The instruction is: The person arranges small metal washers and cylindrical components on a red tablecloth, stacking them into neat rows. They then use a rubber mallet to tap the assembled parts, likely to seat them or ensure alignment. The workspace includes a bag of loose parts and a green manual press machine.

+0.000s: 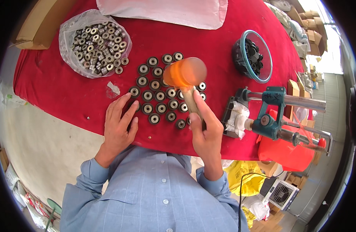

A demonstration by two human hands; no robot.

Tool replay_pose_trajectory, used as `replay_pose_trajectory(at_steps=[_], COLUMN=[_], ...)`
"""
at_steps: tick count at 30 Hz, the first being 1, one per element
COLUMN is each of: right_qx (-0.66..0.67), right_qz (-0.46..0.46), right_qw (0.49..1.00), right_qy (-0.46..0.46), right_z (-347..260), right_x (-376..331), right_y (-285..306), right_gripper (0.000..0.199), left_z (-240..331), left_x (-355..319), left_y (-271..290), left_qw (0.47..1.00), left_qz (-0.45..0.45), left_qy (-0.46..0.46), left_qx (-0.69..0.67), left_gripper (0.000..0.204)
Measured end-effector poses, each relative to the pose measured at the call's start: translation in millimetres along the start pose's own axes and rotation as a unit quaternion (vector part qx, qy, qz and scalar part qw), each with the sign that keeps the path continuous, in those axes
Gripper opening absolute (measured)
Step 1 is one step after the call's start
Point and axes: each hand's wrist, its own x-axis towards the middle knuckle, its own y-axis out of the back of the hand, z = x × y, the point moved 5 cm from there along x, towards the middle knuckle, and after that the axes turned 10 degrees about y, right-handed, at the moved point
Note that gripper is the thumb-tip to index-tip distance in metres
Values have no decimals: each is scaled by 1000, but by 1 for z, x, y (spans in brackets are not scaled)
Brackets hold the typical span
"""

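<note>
My right hand (207, 135) is closed round the handle of a mallet (185, 72) with an orange head. The mallet head is lifted over a group of black-rimmed wheels with metal bearings in their centres (148, 95), and it hides some of them. These wheels lie flat on the red tablecloth. At the group's left edge my left hand (122, 120) rests with its fingers spread, the fingertips at the outermost wheels (134, 91). Nothing shows in its grasp.
A clear plastic bag (66, 42) of loose bearings stands at the far left. At the right are a clear bowl (270, 58) with black parts and a green hand press (272, 96). A cardboard box (42, 23) and white sacking (166, 9) lie along the far side.
</note>
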Motion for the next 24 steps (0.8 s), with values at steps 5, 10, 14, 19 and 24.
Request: replay_pose_trajectory(at_steps=[5, 10, 14, 19, 24], right_qx=[-31, -7, -56, -13, -55], right_qz=[-56, 3, -12, 26, -35], right_qw=[998, 999, 997, 999, 998], right_qy=[20, 35, 53, -21, -16], right_z=[-2, -4, 12, 18, 22], right_x=[-1, 17, 28, 33, 38], right_y=[-20, -11, -20, -2, -5], right_gripper=[64, 59, 55, 54, 54], left_z=[0, -3, -1, 0, 1], left_x=[0, -3, -2, -1, 1], left_y=[1, 3, 2, 5, 4], left_qw=[1000, 999, 999, 999, 999], left_qz=[11, 30, 24, 33, 31], left_qy=[5, 21, 25, 14, 12], left_qx=[3, -18, -19, -23, -19], left_gripper=[57, 52, 50, 50, 50])
